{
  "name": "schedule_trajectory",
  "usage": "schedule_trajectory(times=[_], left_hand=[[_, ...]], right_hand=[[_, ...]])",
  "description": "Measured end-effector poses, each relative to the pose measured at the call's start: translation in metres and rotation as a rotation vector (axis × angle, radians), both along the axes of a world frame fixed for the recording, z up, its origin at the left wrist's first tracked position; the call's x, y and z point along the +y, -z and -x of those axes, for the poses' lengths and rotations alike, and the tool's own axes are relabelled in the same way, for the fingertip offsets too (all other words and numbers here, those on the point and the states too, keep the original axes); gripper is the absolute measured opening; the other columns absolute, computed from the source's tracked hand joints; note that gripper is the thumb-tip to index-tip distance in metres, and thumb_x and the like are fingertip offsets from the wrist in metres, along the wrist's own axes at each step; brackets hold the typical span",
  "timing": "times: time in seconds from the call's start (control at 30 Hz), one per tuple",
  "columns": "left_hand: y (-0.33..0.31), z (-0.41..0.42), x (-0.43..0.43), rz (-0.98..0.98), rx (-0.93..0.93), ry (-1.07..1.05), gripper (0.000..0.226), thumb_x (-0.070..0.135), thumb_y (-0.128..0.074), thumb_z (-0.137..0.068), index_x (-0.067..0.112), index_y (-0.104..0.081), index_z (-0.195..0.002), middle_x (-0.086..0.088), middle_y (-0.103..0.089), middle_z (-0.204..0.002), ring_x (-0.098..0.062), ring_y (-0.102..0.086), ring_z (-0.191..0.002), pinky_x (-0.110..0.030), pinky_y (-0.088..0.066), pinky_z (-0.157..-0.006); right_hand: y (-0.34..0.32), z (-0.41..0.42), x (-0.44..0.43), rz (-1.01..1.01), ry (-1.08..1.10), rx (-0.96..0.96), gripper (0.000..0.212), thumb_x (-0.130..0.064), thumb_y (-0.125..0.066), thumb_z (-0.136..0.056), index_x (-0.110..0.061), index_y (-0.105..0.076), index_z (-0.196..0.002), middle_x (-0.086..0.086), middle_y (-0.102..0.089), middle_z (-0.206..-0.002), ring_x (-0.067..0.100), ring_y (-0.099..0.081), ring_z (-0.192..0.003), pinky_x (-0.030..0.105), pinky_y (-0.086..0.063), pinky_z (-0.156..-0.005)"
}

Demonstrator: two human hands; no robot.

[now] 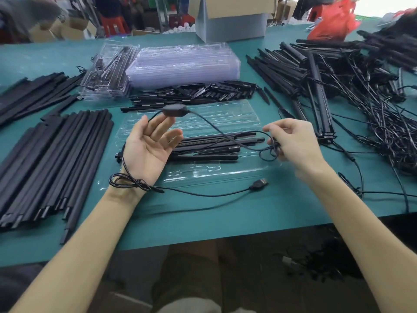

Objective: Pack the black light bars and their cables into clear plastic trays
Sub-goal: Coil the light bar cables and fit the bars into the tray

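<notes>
- I'm holding my left hand (pixel 151 150) spread, palm up, the cable (pixel 174 110) draping over it.
- My right hand (pixel 293 143), at three o'clock, is pinching that cable above the clear tray (pixel 225 175).

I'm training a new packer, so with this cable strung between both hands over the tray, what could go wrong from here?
1. The cable is looped near the left hand's wrist; pulling with the right hand may tighten it into a knot.
2. The trailing USB plug could catch the clear tray's rim.
3. The cable crossing the light bars could shift them.
</notes>
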State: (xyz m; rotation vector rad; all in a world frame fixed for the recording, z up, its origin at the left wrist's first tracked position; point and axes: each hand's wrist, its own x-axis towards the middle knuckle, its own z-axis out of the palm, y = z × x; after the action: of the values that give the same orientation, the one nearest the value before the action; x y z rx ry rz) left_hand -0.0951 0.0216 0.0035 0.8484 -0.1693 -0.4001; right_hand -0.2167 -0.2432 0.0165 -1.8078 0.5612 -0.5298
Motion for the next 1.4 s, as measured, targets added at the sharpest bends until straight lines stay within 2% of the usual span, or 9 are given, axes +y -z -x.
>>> schedule_trajectory(times=[0.13,0.3,0.37,0.5,0.77,1.0,1.17,1.3,1.4], left_hand=[[0.000,-0.002,0.002,0.031,0.027,-0.012,0.052,0.032,-0.038,-0.107,0.012,-0.081,-0.086,-0.003,-0.078,-0.095,-0.023,-0.073,-0.082,-0.038,-0.059,-0.086],[0.003,-0.002,-0.001,-0.035,-0.010,0.008,0.050,0.030,-0.039,-0.106,0.010,-0.081,-0.088,-0.007,-0.078,-0.096,-0.025,-0.073,-0.085,-0.039,-0.057,-0.089],[0.002,-0.002,-0.001,-0.043,-0.018,0.014,0.050,0.029,-0.038,-0.105,0.009,-0.081,-0.089,-0.008,-0.078,-0.097,-0.026,-0.073,-0.086,-0.038,-0.057,-0.088],[0.002,0.000,0.000,-0.052,-0.019,0.021,0.051,0.027,-0.037,-0.104,0.008,-0.081,-0.086,-0.008,-0.078,-0.094,-0.026,-0.073,-0.084,-0.037,-0.058,-0.086],[-0.002,0.008,-0.003,-0.111,-0.105,0.044,0.052,0.025,-0.036,-0.103,0.009,-0.080,-0.080,-0.007,-0.076,-0.079,-0.024,-0.072,-0.081,-0.035,-0.057,-0.087],[0.000,0.007,-0.003,-0.211,-0.242,0.067,0.047,0.027,-0.039,-0.104,0.013,-0.079,-0.085,-0.002,-0.074,-0.077,-0.017,-0.070,-0.077,-0.029,-0.054,-0.080],[-0.011,-0.007,0.010,-0.656,-0.623,-0.035,0.015,0.023,-0.066,-0.097,0.016,-0.075,-0.107,0.000,-0.073,-0.089,-0.017,-0.065,-0.077,-0.028,-0.049,-0.073],[-0.030,-0.019,0.033,-0.892,-0.895,0.082,0.022,-0.004,-0.067,-0.091,0.008,-0.073,-0.109,-0.007,-0.076,-0.096,-0.013,-0.071,-0.078,-0.018,-0.053,-0.078],[-0.037,-0.024,0.049,-1.080,-0.922,0.056,0.030,-0.013,-0.059,-0.092,0.011,-0.075,-0.101,-0.011,-0.077,-0.095,-0.010,-0.070,-0.074,-0.014,-0.052,-0.076]], right_hand=[[0.005,0.004,-0.008,-0.097,-0.007,-0.006,0.019,-0.005,-0.054,-0.098,-0.010,-0.070,-0.089,0.011,-0.061,-0.080,0.010,-0.054,-0.044,0.019,-0.039,-0.038],[0.002,0.013,0.008,0.416,-0.042,0.088,0.023,-0.007,-0.051,-0.097,-0.016,-0.071,-0.098,0.004,-0.070,-0.091,0.009,-0.067,-0.073,0.027,-0.056,-0.067],[0.001,0.016,0.020,0.646,-0.060,0.123,0.023,-0.010,-0.049,-0.099,-0.017,-0.071,-0.103,0.002,-0.068,-0.103,0.017,-0.061,-0.097,0.028,-0.047,-0.086],[-0.001,0.018,0.039,0.820,-0.078,0.061,0.023,-0.012,-0.049,-0.101,-0.012,-0.071,-0.108,0.003,-0.064,-0.104,0.020,-0.046,-0.109,0.018,-0.032,-0.086],[-0.019,0.007,0.077,0.326,-0.303,-0.212,0.032,-0.034,-0.058,-0.101,-0.016,-0.061,-0.127,-0.010,-0.070,-0.102,0.002,-0.064,-0.095,0.011,-0.046,-0.083],[-0.007,-0.009,0.108,0.194,-0.440,-0.278,0.017,-0.016,-0.067,-0.096,-0.013,-0.066,-0.113,-0.006,-0.073,-0.087,0.009,-0.069,-0.070,0.022,-0.053,-0.060],[0.010,-0.009,0.106,0.207,-0.403,-0.227,0.013,-0.016,-0.060,-0.100,-0.015,-0.067,-0.111,-0.002,-0.068,-0.068,0.006,-0.058,-0.050,0.020,-0.049,-0.052],[0.016,-0.008,0.101,0.254,-0.401,-0.160,0.017,-0.014,-0.057,-0.101,-0.015,-0.069,-0.113,0.001,-0.068,-0.070,0.008,-0.054,-0.049,0.023,-0.049,-0.060],[0.012,-0.009,0.102,0.317,-0.407,-0.164,0.018,-0.008,-0.056,-0.101,-0.010,-0.070,-0.111,0.004,-0.059,-0.090,0.008,-0.058,-0.058,0.017,-0.045,-0.066]])
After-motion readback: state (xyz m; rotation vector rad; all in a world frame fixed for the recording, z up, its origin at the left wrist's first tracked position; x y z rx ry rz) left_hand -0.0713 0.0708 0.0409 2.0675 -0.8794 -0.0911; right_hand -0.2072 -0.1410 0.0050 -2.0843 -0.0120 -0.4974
